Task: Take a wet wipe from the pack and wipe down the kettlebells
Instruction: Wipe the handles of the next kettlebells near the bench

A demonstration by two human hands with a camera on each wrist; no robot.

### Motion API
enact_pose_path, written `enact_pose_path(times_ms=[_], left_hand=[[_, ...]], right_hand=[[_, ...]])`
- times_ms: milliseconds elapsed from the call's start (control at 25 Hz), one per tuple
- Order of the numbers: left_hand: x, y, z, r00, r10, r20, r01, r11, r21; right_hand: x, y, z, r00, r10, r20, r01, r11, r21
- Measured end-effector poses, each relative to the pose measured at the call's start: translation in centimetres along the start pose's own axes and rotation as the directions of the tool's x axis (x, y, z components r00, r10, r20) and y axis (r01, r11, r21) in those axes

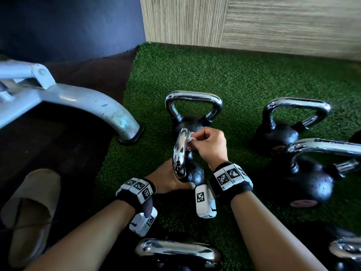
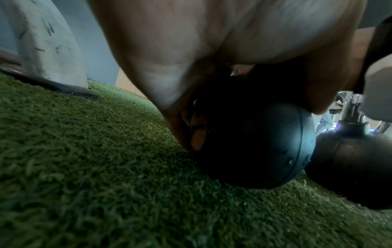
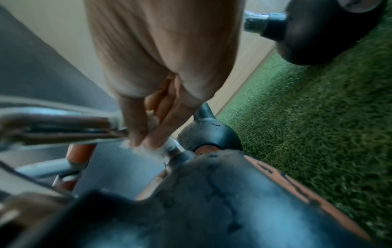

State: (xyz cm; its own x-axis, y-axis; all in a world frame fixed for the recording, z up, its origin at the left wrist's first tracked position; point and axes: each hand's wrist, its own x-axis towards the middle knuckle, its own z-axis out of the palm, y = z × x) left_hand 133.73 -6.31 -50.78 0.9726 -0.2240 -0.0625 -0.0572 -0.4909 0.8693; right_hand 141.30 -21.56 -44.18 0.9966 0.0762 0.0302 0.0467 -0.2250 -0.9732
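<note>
A small black kettlebell [image 1: 194, 176] with a chrome handle [image 1: 179, 153] stands tilted on the green turf [image 1: 234, 79]. My left hand [image 1: 170, 179] grips its round body [image 2: 254, 142] from the left and below. My right hand [image 1: 195, 142] pinches a crumpled white wet wipe [image 1: 190, 136] against the top of the handle. In the right wrist view the fingers [image 3: 146, 134] press the wipe [image 3: 152, 119] onto the chrome bar [image 3: 63, 127] above the black body [image 3: 212, 201]. No wipe pack is in view.
Several more kettlebells stand around: one just behind [image 1: 192, 106], two to the right [image 1: 289, 122] [image 1: 312, 173], two near my forearms [image 1: 175, 251] [image 1: 347, 251]. A grey machine leg [image 1: 78, 106] rests at the turf's left edge. A beige slipper [image 1: 29, 202] lies at lower left.
</note>
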Motion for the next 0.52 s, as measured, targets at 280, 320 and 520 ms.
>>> enact_pose_path(times_ms=[280,320,520], left_hand=[[-0.4,0.7,0.4,0.999,0.027,-0.033,-0.028,0.999,-0.031],[-0.5,0.7,0.5,0.999,0.021,-0.037,-0.022,1.0,-0.02],[-0.6,1.8,1.1,1.0,0.001,-0.021,-0.002,0.999,-0.053]], right_hand=[[-0.3,0.1,-0.2,0.996,0.088,-0.015,-0.089,0.992,-0.094],[-0.4,0.1,-0.4,0.998,0.068,-0.011,-0.069,0.989,-0.129],[-0.5,-1.7,-2.8,0.943,0.246,0.223,-0.116,0.874,-0.472]])
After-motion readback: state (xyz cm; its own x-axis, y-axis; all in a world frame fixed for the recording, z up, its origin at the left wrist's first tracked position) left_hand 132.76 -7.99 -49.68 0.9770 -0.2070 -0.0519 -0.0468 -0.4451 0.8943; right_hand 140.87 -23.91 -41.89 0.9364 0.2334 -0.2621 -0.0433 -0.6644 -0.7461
